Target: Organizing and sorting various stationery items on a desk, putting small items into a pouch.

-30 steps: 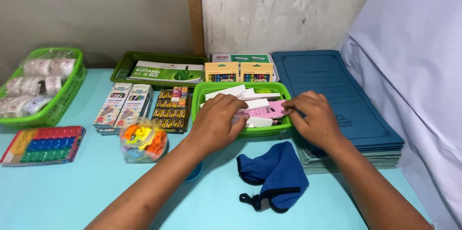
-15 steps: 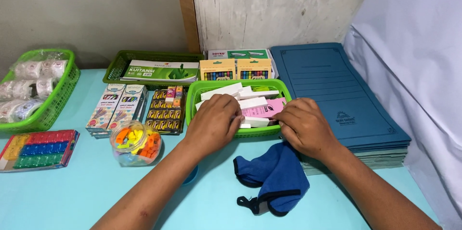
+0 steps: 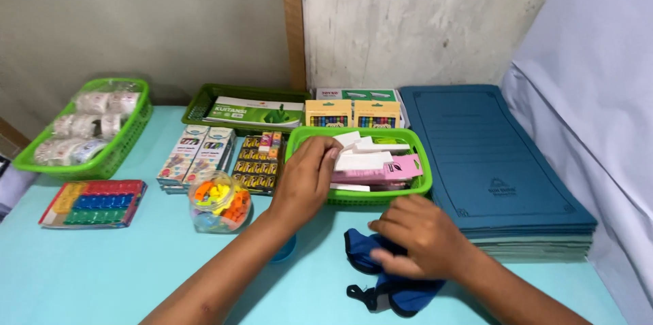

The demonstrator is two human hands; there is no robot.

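Observation:
A small green basket (image 3: 360,197) in the middle of the light blue table holds white and pink flat boxes (image 3: 367,165). My left hand (image 3: 307,179) rests on the basket's left rim, fingers curled over the boxes inside. A dark blue cloth pouch with a black strap (image 3: 381,284) lies just in front of the basket. My right hand (image 3: 422,236) lies on top of this pouch with its fingers closing on the fabric.
A stack of blue folders (image 3: 490,161) fills the right side. Crayon boxes (image 3: 350,112), a dark green tray of booklets (image 3: 252,110), pencil packs (image 3: 197,155), a jar of colourful clips (image 3: 219,201), a green basket of tape rolls (image 3: 85,127) and a colourful block set (image 3: 95,202) lie to the left.
My right hand has left the green basket and come down onto the blue pouch. My left hand stays at the basket. The camera has tilted up.

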